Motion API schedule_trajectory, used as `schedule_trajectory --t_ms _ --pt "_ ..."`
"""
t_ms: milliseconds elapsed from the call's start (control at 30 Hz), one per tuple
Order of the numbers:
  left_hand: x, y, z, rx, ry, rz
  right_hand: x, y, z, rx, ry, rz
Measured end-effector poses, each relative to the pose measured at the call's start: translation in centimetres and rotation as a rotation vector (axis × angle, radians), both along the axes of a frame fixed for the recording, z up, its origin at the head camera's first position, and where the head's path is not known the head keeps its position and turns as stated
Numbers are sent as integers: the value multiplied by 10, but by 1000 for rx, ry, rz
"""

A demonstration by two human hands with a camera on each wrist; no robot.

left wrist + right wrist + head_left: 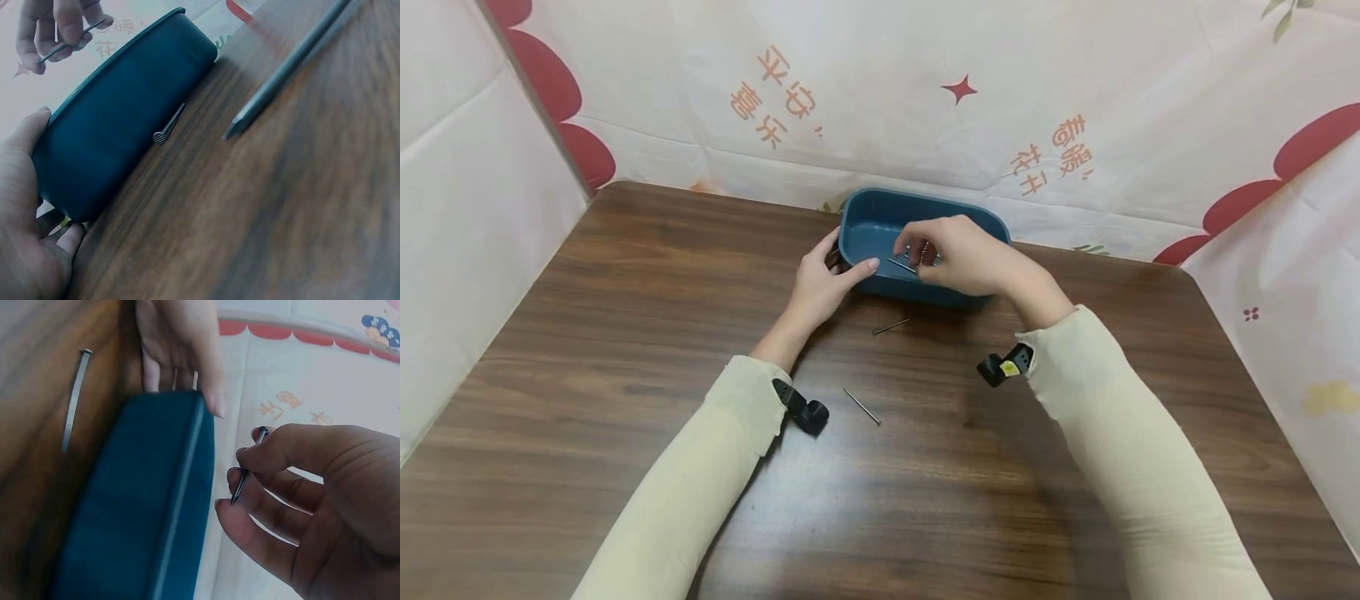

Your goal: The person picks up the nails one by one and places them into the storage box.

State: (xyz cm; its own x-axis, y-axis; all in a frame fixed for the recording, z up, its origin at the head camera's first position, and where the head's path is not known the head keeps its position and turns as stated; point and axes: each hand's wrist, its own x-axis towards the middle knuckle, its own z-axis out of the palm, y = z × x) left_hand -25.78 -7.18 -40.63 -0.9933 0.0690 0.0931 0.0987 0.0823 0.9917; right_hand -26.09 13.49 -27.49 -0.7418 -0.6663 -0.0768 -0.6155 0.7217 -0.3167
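A blue plastic box (pixel 917 289) stands at the back of the wooden table. My left hand (pixel 818 287) grips its left end, thumb at the rim and fingers round the outside. Over the box, my right hand (pixel 973 257) pinches a nail (pixel 248 469) between thumb and fingers. Small shiny pieces lie inside the box, mostly hidden behind the right hand. One loose nail (pixel 891 327) lies just in front of the box, its head towards the camera in the left wrist view. Another nail (pixel 861 407) lies closer to me, near the left wrist.
The brown table (pixel 625 333) reaches back to a printed cloth (pixel 880 125) hanging behind the box. Cloth also hangs along the left and right sides. A black wrist camera (pixel 805 408) sits on the left sleeve, and another camera (pixel 1000 367) on the right.
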Motion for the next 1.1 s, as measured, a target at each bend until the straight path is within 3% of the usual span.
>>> schedule_trajectory --t_ms 33,333,500,667,833,1100 --pt "-2 0 -4 2 9 2 -4 -1 2 10 -3 -9" --pt "-1 0 -3 15 9 -6 -33 -12 8 80 -18 -21" --pt "-2 2 -4 9 -2 -19 -49 -9 -3 106 -42 -46" --pt "1 -2 -5 -18 0 12 -65 -10 -18 106 -85 -79" --pt "3 -3 -5 -28 -10 12 -73 -12 -25 116 -135 -116" --pt "-3 3 -3 -21 -8 -1 -85 -19 -37 127 -176 -137"
